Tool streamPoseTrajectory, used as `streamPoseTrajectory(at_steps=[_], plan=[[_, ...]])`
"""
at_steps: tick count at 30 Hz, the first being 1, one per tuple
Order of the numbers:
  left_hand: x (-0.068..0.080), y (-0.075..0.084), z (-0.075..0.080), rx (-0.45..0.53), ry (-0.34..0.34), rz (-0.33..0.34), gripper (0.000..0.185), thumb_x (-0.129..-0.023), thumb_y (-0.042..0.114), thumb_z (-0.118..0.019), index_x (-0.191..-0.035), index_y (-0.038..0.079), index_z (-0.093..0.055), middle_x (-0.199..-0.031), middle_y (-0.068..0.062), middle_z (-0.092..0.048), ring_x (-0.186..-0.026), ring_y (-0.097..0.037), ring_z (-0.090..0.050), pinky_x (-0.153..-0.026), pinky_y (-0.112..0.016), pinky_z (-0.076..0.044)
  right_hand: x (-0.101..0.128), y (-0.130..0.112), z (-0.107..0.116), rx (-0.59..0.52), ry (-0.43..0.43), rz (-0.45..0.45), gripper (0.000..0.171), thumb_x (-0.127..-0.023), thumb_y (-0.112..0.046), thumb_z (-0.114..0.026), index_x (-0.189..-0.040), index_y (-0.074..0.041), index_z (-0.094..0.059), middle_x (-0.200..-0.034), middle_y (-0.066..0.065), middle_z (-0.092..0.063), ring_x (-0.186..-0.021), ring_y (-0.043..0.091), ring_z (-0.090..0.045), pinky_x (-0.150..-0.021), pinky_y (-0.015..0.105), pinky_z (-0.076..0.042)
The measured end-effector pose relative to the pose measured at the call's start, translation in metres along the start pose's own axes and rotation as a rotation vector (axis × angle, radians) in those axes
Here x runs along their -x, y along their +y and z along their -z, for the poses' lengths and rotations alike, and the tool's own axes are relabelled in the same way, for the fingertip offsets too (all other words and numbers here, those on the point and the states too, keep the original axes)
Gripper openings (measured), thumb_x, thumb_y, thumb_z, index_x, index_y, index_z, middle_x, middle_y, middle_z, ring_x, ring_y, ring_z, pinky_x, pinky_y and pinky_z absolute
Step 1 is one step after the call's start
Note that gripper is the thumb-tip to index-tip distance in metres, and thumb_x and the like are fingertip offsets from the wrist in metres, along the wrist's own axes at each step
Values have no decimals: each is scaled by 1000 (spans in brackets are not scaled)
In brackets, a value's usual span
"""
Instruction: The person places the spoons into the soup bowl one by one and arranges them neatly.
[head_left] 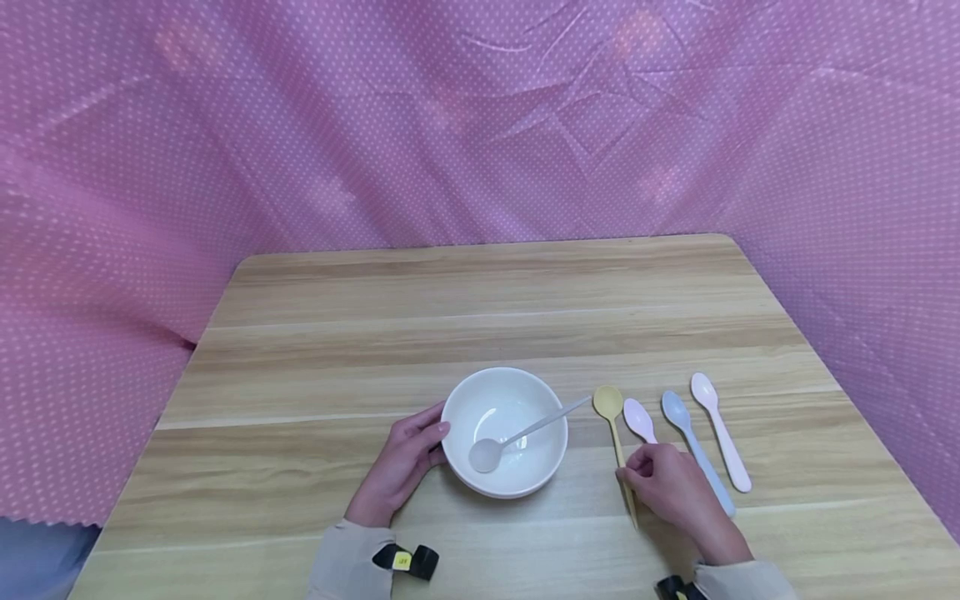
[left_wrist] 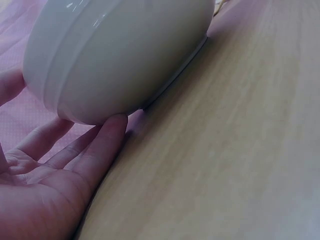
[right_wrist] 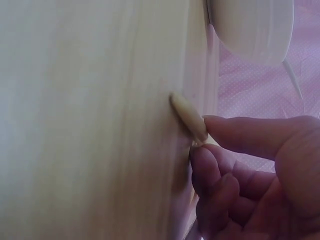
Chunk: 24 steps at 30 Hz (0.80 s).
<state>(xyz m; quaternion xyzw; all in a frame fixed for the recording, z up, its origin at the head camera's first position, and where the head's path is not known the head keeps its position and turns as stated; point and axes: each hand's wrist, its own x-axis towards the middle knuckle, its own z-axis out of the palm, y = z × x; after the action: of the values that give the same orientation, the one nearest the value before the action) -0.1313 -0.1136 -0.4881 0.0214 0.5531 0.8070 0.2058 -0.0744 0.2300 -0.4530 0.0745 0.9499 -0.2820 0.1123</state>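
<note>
A white bowl [head_left: 504, 492] stands on the table with a white spoon [head_left: 486, 455] in it, the spoon's handle leaning over the right rim. My left hand [head_left: 399, 463] grips the bowl's left side, thumb at the rim; in the left wrist view its fingers [left_wrist: 107, 145] reach under the curved wall. To the right, my right hand [head_left: 671, 487] pinches the handle of a yellow spoon [head_left: 608, 402] between thumb and fingers. The right wrist view shows the yellow handle's end [right_wrist: 189, 116] at the fingertips. Partly hidden behind this hand is a pink spoon [head_left: 639, 419].
A blue spoon [head_left: 677, 410] and a pale pink spoon [head_left: 723, 433] lie right of my right hand, roughly side by side. The wooden table [head_left: 480, 317] is bordered by a pink dotted cloth [head_left: 480, 125] at the back and sides.
</note>
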Motion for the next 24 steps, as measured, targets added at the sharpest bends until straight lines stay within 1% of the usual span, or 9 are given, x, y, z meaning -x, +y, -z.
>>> streamPoseTrajectory(at_steps=[6,8,19,24], plan=[[1,0,-1,6,11,11,53,-91,13,-57,-140,0,-40,-143,-17,-44,-103,-14,-62,-82,-30,-55,2,-2,0,3,-3,3,11,-80,-20,-72,-78,-10,-67,-66,-3,-60,-59,12,-49,-52,26,-40],[1,1,-1,2,4,8,54,-92,13,-56,-141,-1,-39,-143,-18,-44,-102,-13,-62,-82,-30,-55,2,-2,1,6,-3,7,11,-80,-20,-72,-78,-10,-67,-67,-3,-60,-59,12,-49,-52,26,-40],[0,0,-1,-6,11,1,54,-92,13,-56,-140,-2,-39,-143,-19,-43,-102,-13,-62,-82,-30,-55,2,-3,1,39,-7,5,13,-81,-22,-71,-75,-12,-67,-65,-4,-59,-57,12,-48,-49,26,-38],[0,0,0,-5,21,14,53,-92,13,-56,-140,0,-40,-143,-18,-43,-104,-14,-62,-83,-30,-55,2,-2,1,54,-4,7,14,-81,-24,-70,-74,-13,-67,-66,-5,-60,-58,12,-48,-49,27,-38]])
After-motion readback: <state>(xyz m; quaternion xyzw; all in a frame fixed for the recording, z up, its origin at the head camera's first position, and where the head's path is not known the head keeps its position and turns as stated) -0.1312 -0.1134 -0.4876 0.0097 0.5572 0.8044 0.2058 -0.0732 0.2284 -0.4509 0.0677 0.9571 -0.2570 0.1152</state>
